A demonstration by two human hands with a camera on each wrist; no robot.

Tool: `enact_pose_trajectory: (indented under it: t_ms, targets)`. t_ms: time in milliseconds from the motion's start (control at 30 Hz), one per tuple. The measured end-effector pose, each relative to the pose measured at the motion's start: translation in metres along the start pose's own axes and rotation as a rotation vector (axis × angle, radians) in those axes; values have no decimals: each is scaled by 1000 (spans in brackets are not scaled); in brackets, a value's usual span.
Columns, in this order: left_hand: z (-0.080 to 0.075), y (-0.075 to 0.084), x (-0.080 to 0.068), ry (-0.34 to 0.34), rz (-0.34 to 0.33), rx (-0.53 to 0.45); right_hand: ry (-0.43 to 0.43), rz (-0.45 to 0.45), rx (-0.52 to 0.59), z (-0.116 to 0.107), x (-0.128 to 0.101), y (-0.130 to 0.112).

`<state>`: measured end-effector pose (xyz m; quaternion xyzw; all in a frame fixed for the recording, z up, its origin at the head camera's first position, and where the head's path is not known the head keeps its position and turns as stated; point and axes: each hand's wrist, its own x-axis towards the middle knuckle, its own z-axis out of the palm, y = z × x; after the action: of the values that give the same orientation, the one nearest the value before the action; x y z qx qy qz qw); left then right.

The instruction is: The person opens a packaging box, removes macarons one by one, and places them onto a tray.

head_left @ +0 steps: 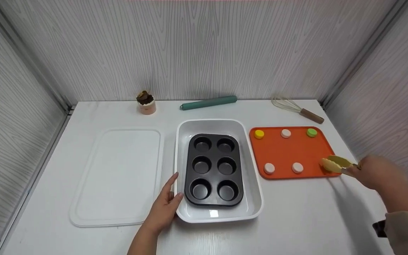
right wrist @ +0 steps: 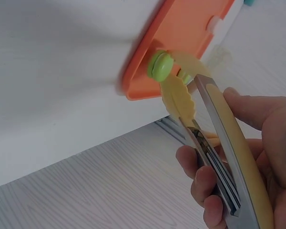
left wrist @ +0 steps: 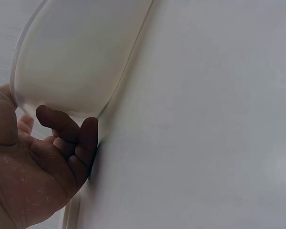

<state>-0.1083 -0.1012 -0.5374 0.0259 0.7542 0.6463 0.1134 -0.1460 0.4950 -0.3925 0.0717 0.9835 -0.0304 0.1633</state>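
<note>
A white container [head_left: 253, 198] holds a black six-cup muffin tin [head_left: 214, 170] with bare cups. My left hand [head_left: 163, 209] holds the container's front left corner [left wrist: 71, 62], thumb at the rim and fingers curled against the wall. My right hand [head_left: 377, 171] grips yellow tongs [head_left: 335, 164], whose blades stand apart over the front right corner of an orange tray [head_left: 289, 152]. Nothing is between the blades. On the tray lie a yellow macaron [head_left: 259, 134], a green one [head_left: 311, 132] and three pale ones. In the right wrist view the green macaron [right wrist: 160, 65] shows just beyond the tongs [right wrist: 181, 95].
A white lid [head_left: 119, 177] lies flat left of the container. Along the back wall are a small cup with brown contents [head_left: 146, 102], a teal rolling pin [head_left: 209, 102] and a whisk [head_left: 296, 109]. Grey panel walls close in three sides.
</note>
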Motion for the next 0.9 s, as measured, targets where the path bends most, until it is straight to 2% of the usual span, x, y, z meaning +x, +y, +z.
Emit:
enact_pose_trajectory:
  t_ms: [133,300,400,500,633,900]
  targets:
    - [-1,0,-1,-2,-3,-4,-33,-5,-10,1,0,2]
    - [-4,-1,-4,27,-21,-3,-38,-22,44,6,5,1]
    - [-4,-1,-5,32,-27,3,-14,-17,83,11,4,4]
    - [-2,-1,-4,28,-23,8,46,-7,124,17,-1,8]
    - [-1,0,-3,17,-17,2,135,21,176,38,-8,11]
    - [1,1,0,12,-13,2,139,195,338,90,-8,14]
